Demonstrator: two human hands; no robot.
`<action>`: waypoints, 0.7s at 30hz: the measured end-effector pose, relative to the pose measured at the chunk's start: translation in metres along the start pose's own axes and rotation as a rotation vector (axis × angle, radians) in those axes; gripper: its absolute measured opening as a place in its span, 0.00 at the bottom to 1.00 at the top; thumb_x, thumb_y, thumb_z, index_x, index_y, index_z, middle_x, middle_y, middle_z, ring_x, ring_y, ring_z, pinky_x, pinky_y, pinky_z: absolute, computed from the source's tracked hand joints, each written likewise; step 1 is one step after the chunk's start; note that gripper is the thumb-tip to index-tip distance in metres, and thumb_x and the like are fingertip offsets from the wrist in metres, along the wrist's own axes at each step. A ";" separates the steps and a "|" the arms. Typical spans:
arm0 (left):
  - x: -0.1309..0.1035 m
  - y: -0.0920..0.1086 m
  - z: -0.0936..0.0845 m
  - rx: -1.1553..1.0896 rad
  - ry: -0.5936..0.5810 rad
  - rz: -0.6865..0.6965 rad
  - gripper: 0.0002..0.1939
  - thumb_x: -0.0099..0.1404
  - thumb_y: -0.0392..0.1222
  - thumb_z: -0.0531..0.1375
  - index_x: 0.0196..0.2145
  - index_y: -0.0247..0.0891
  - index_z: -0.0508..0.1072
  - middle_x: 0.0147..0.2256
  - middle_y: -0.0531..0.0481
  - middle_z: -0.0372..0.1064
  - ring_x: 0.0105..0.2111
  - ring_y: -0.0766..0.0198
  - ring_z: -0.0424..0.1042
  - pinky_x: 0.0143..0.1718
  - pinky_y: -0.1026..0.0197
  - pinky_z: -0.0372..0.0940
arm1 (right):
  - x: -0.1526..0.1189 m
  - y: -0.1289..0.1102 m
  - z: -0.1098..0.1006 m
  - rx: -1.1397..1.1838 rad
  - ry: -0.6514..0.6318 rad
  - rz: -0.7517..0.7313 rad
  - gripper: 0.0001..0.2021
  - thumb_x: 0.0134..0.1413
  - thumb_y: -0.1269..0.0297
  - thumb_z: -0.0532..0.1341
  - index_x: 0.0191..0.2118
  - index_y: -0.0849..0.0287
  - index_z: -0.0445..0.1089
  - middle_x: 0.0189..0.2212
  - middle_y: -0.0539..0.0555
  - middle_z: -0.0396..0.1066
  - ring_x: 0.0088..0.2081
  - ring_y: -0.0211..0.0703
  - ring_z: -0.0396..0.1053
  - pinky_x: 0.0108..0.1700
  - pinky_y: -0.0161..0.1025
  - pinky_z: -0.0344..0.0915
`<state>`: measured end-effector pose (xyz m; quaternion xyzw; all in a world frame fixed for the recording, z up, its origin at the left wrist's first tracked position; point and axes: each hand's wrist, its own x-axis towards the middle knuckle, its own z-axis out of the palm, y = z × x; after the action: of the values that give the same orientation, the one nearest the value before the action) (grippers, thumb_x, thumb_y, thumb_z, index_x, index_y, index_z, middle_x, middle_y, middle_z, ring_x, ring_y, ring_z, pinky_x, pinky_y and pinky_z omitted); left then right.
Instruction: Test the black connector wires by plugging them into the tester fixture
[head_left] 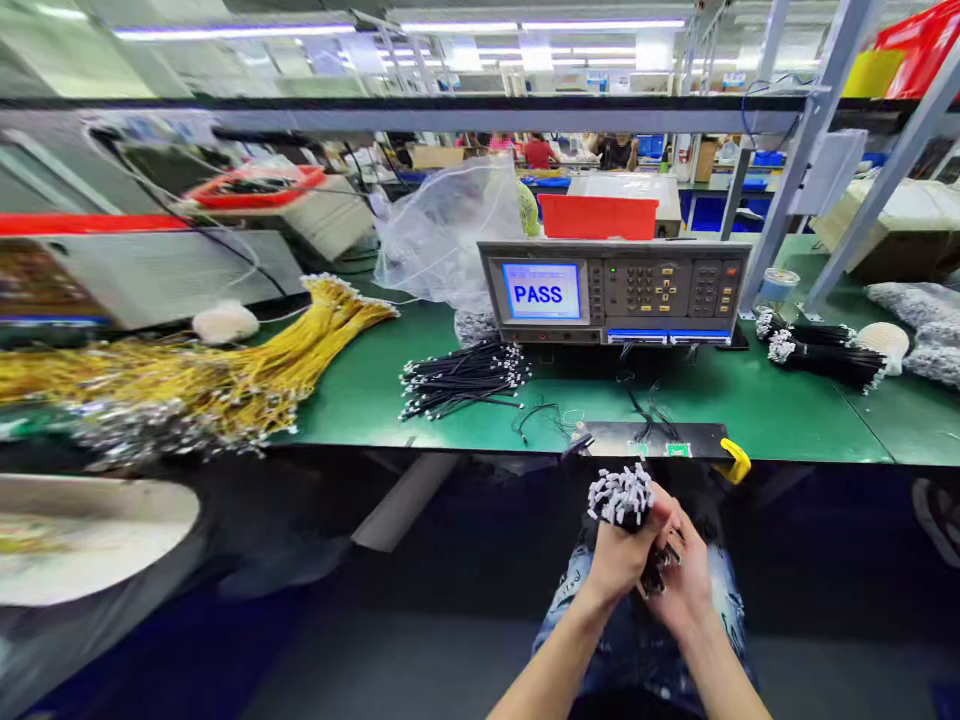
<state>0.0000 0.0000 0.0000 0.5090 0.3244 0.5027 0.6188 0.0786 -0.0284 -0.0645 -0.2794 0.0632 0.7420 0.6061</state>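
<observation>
Above my lap, my left hand [626, 548] and my right hand [688, 565] are both closed around one bundle of black cables [624, 498] with white connectors at the upper end. Dark cable ends show between my palms. Just beyond my hands, at the table's front edge, lies a dark fixture board [697, 437] with small green circuit boards [677, 450] and a yellow clamp handle [737, 462]. Behind it stands a cable tester [615, 290] whose screen reads PASS. Thin wires run from the tester down to the fixture.
Left of the tester lies a loose pile of black cables [465, 380]; farther left is a large heap of yellow cables [255, 375]. Tied black cable bundles [829, 355] rest at the right beside a metal post [806, 150]. A clear plastic bag [457, 230] and a red bin [598, 216] stand behind.
</observation>
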 end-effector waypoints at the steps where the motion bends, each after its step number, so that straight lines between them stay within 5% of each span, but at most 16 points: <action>1: -0.001 -0.003 -0.001 0.001 0.026 -0.032 0.32 0.57 0.70 0.66 0.20 0.39 0.64 0.19 0.54 0.62 0.23 0.66 0.63 0.29 0.60 0.61 | 0.003 0.002 -0.003 0.005 0.020 -0.007 0.15 0.44 0.57 0.74 0.38 0.57 0.83 0.38 0.53 0.83 0.40 0.49 0.79 0.46 0.42 0.76; 5: -0.005 -0.011 -0.003 -0.062 0.111 -0.142 0.29 0.54 0.67 0.71 0.24 0.39 0.67 0.18 0.57 0.63 0.23 0.66 0.67 0.31 0.61 0.64 | 0.010 0.012 -0.013 -0.032 0.021 -0.040 0.09 0.46 0.60 0.73 0.23 0.54 0.76 0.26 0.48 0.79 0.32 0.43 0.76 0.46 0.39 0.75; 9: -0.004 -0.010 -0.008 -0.190 0.170 -0.216 0.30 0.53 0.67 0.71 0.27 0.41 0.63 0.13 0.66 0.48 0.13 0.75 0.49 0.18 0.67 0.52 | 0.006 0.007 -0.017 -0.200 -0.109 -0.041 0.13 0.50 0.53 0.72 0.24 0.55 0.76 0.25 0.50 0.77 0.36 0.47 0.77 0.49 0.43 0.73; 14: -0.003 -0.005 -0.026 -0.210 -0.221 -0.536 0.28 0.52 0.60 0.74 0.26 0.42 0.60 0.12 0.68 0.44 0.13 0.77 0.40 0.15 0.68 0.42 | -0.001 -0.035 -0.004 -0.575 -0.347 -0.184 0.21 0.47 0.49 0.75 0.44 0.54 0.80 0.45 0.56 0.81 0.49 0.52 0.75 0.55 0.46 0.67; 19: -0.012 -0.020 -0.028 -0.051 -0.560 -0.713 0.24 0.50 0.53 0.76 0.21 0.43 0.64 0.14 0.63 0.49 0.14 0.71 0.50 0.18 0.63 0.53 | -0.005 -0.059 0.027 -0.858 -0.813 -0.056 0.17 0.43 0.51 0.77 0.31 0.57 0.77 0.33 0.55 0.78 0.47 0.56 0.76 0.58 0.53 0.65; 21: -0.015 -0.023 -0.028 -0.005 -0.595 -0.711 0.23 0.52 0.55 0.74 0.20 0.43 0.65 0.13 0.62 0.50 0.14 0.68 0.53 0.19 0.60 0.57 | -0.006 -0.054 0.035 -0.862 -0.836 -0.055 0.15 0.51 0.52 0.73 0.26 0.56 0.73 0.24 0.50 0.73 0.40 0.52 0.77 0.57 0.52 0.65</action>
<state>-0.0232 -0.0053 -0.0313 0.4868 0.2862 0.0920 0.8201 0.1182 -0.0047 -0.0190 -0.1863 -0.4944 0.7317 0.4307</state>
